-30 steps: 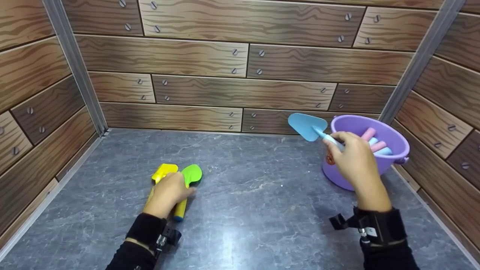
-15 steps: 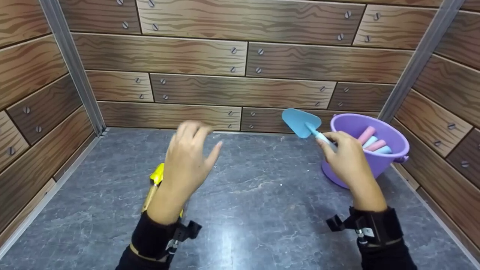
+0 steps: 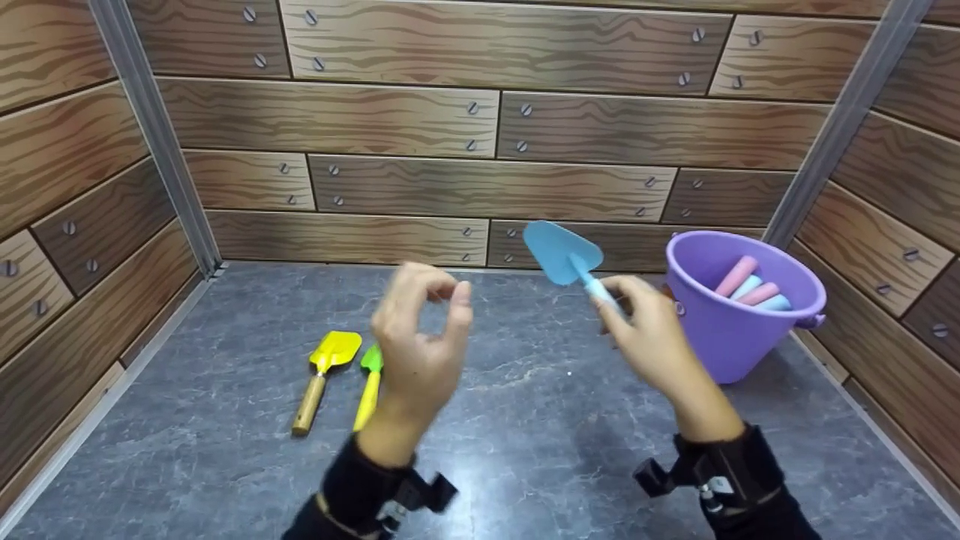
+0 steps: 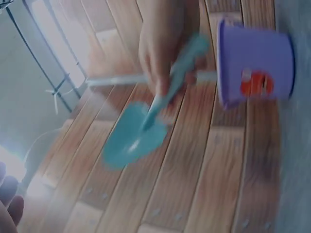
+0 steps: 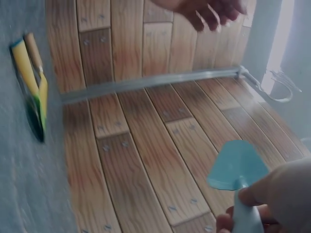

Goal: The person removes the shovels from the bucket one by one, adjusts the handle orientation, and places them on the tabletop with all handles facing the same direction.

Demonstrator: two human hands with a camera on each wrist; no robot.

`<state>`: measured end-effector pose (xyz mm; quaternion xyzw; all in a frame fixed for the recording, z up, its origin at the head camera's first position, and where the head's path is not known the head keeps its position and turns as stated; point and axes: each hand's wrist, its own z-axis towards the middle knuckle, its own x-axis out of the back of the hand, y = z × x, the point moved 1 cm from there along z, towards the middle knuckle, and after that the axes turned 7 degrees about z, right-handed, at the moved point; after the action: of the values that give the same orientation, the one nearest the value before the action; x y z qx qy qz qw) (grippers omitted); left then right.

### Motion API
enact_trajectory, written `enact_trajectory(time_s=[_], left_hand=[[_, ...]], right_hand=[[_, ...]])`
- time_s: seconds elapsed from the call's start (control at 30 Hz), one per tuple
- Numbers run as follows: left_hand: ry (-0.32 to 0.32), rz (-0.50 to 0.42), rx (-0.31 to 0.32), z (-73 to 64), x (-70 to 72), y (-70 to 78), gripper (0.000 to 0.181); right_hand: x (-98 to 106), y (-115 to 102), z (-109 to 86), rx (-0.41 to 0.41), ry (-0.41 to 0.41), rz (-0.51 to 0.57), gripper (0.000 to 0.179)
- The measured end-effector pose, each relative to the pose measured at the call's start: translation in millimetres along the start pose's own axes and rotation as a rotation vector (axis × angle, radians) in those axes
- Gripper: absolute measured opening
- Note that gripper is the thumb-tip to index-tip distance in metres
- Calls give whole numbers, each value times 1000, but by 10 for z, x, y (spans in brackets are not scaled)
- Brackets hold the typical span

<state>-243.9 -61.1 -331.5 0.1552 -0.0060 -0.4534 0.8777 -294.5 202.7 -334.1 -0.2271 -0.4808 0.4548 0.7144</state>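
My right hand [image 3: 641,322] grips a light blue toy trowel [image 3: 562,251] by its pale handle, blade pointing up and to the left. In the right wrist view the thumb lies along the handle [image 5: 247,216]. My left hand [image 3: 420,345] is raised in the air left of the trowel, fingers curved toward the thumb with a gap and nothing between them. Behind its wrist a green shovel [image 3: 370,379] with a yellow handle lies on the table, its blade partly hidden. Farther left lies a yellow shovel [image 3: 334,351] with a wooden handle.
A purple bucket [image 3: 739,337] stands at the right near the corner, with several pink and light blue handles [image 3: 739,276] sticking up inside. Wood-patterned panels [image 3: 480,180] wall in the grey marbled tabletop [image 3: 517,420] at the back and both sides.
My left hand has let go of the shovels on the table, risen and moved right toward the trowel. My right hand has carried the trowel left, away from the bucket.
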Motion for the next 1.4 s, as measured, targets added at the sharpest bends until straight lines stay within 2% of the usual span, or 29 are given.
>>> enact_trajectory(time_s=[0.07,0.17,0.33,0.47,0.63,0.83,1.03,1.2,1.4], left_hand=[[-37,-80,121,-107,-84,47,14],[-121,-115,266,-245,-186,88,16],[-287,-85,450,-373,-265,83,17],[-369,-94,555,-400,-272,78,16],[-414,-103,582,-404,-286,113,12],[-476,-98,601,-407,-308,125,24],[-490,-108,571,-426,-323,122,27],[-497,-103,548,-446,-331,117,28],[-550,-101,580,-502,-358,97,30]], right_hand=[[-113,-33,-33,-27,-29,81,25],[-273,-80,-93,-52,-62,195,25],[-430,-144,-174,-37,-81,295,22],[-432,-198,-216,-33,-95,316,22],[-432,-271,-273,1,-68,366,25],[-508,-309,-346,85,-58,401,30],[-580,-320,-389,166,-45,367,31],[-617,-311,-402,169,-50,350,33],[-653,-287,-419,175,-62,321,34]])
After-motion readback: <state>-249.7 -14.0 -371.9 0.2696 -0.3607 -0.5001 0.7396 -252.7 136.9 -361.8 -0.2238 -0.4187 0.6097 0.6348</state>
